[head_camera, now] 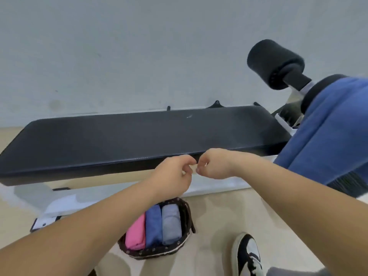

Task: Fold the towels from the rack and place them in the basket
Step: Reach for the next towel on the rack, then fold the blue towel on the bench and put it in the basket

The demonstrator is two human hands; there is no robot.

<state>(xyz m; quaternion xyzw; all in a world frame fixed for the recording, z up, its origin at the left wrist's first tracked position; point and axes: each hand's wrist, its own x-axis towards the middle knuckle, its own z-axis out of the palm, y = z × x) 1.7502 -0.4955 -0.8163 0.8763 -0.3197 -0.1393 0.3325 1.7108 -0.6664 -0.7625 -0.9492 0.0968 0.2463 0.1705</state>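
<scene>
Towels, three of them folded, namely a pink towel (136,234), a folded blue towel (153,226) and a grey towel (171,224), stand side by side in the dark patterned basket (159,252) on the floor, just in front of the black padded bench (139,136). A larger blue towel (328,132) hangs unfolded over a dark roller at the bench's right end, well apart from the basket. Before the bench's near edge the left hand (173,176) and right hand (215,164) almost touch, fingers curled in, with nothing visible in either.
</scene>
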